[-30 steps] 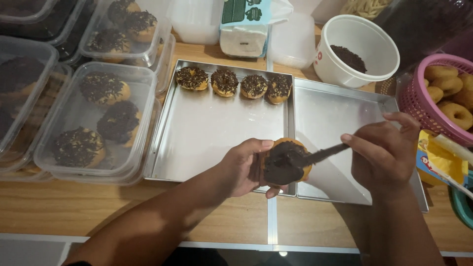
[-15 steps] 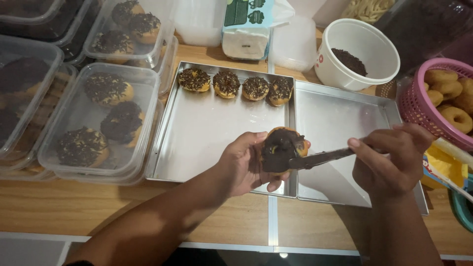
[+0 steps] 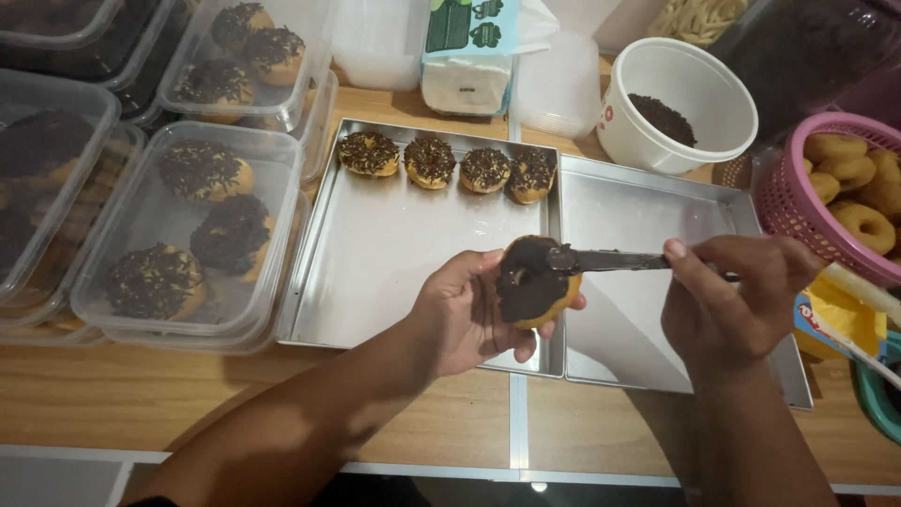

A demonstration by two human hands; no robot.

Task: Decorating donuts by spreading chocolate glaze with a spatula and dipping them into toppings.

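My left hand (image 3: 465,314) holds a small donut (image 3: 533,282) with dark chocolate spread over its top, above the seam between two metal trays. My right hand (image 3: 732,300) grips a flat metal knife (image 3: 610,261); its blade tip rests on the donut's upper right edge. On the left metal tray (image 3: 375,272), several chocolate-sprinkled donuts (image 3: 449,164) stand in a row along the far edge. The right metal tray (image 3: 657,225) lies bare beneath the knife.
A white bowl of chocolate sprinkles (image 3: 671,103) sits behind the right tray. A pink basket of plain donuts (image 3: 845,188) is at far right. Clear plastic boxes of sprinkled donuts (image 3: 192,225) fill the left. A tissue pack (image 3: 469,56) stands at the back.
The donut has risen and tilted in my left hand. The knife has shifted from its centre to the upper right edge, now lying nearly level.
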